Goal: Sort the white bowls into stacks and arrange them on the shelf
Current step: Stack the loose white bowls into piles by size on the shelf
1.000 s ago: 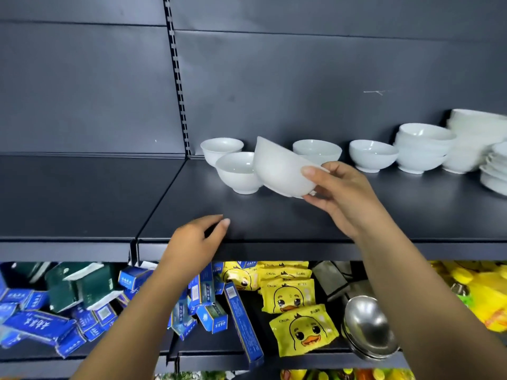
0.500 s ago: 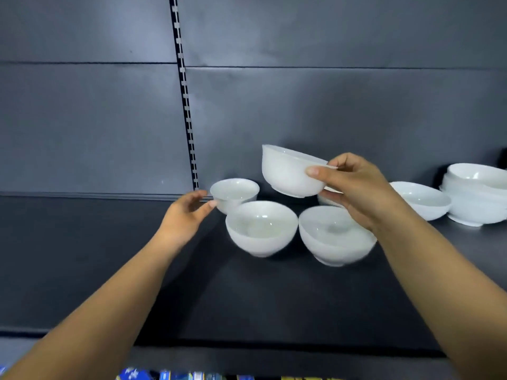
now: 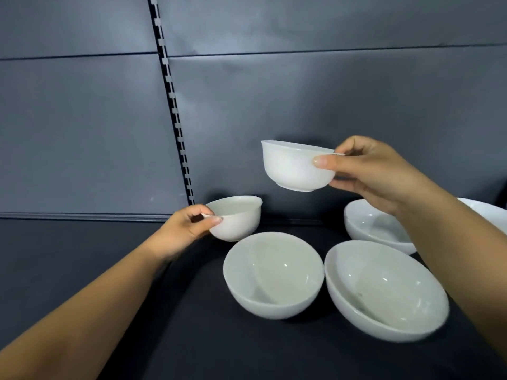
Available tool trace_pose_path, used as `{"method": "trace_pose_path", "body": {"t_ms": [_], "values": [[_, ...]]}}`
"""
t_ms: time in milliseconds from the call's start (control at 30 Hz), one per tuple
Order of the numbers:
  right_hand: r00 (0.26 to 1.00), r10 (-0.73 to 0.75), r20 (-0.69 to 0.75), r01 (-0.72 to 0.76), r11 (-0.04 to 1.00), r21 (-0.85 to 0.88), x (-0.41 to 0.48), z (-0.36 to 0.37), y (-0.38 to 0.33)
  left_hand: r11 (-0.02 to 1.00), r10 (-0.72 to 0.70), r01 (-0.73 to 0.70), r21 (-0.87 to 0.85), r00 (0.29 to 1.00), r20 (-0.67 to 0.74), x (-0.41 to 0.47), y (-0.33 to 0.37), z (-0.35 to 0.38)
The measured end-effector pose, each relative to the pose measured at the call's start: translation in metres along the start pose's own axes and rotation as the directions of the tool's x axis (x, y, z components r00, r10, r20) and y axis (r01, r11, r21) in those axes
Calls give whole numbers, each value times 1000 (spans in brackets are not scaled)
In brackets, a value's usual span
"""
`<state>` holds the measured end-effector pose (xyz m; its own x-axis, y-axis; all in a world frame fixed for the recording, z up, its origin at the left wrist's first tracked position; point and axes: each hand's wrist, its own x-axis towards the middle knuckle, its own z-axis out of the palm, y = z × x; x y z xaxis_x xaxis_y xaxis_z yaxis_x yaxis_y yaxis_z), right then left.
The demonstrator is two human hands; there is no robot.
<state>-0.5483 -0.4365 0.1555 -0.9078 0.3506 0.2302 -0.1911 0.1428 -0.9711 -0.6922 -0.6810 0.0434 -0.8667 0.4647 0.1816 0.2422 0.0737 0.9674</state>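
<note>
Four white bowls stood loose on the shelf (image 3: 82,270) with none nested in another. We judged the sorting to be at an early stage, since no stack was in view and every bowl was yet to be stacked and placed.

Nearest to us, at 6 o'clock, the centre bowl (image 3: 273,274) sat upright. The large bowl (image 3: 384,289) stood just beside it at 4 o'clock; we could not tell whether their rims touched. Farther back, at 3 o'clock, our right forearm partly hid the rear bowl (image 3: 375,229). The edge bowl (image 3: 488,212) showed only a rim at the frame border.

Our left hand (image 3: 182,231), at 8 o'clock, pinched the small bowl (image 3: 236,218) at its near rim, thumb against the outer wall and a finger hooked over the lip. We could not tell whether its foot rested on the shelf.

Our right hand (image 3: 367,168), at 2 o'clock, grasped the raised bowl (image 3: 296,165) by its rim, thumb on the outer wall. That bowl was upright and clear above the shelf, between the small bowl and the rear bowl.

Farthest from us, the back panel (image 3: 82,133) carried a slotted upright (image 3: 175,119) at 11 o'clock.
</note>
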Motion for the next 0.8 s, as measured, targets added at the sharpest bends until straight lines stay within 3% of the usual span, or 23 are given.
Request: {"method": "trace_pose_path", "body": {"t_ms": [67, 133, 200, 267, 367, 500, 633, 800], "values": [[1000, -9, 20, 9, 1000, 10, 1, 5, -6, 978, -5, 20, -205, 997, 73, 1, 12, -11], [999, -22, 37, 21, 999, 28, 1, 12, -14, 969, 31, 2, -247, 991, 131, 1, 28, -24], [998, -43, 42, 41, 998, 48, 1, 23, -21, 981, 76, -37, -191, 977, 201, -3, 45, -34], [996, -83, 41, 81, 995, 58, 0, 35, -25, 994, 110, -108, -22, 966, 235, -8, 54, -38], [991, -126, 32, 126, 992, 0, -1, 53, -22, 962, 170, -200, 183, 971, 169, -12, 39, -37], [994, -107, 4, 107, 986, -128, 1, 72, -10, 951, 199, -205, 232, 979, 48, -11, -5, -30], [996, -89, -4, 82, 940, -331, 5, 85, 5, 910, 226, -244, 336, 970, 94, -4, -22, -30], [1000, -14, 3, 14, 910, -415, 14, 104, 26, 954, 198, -220, 204, 972, 123, -4, -22, -30]]}}
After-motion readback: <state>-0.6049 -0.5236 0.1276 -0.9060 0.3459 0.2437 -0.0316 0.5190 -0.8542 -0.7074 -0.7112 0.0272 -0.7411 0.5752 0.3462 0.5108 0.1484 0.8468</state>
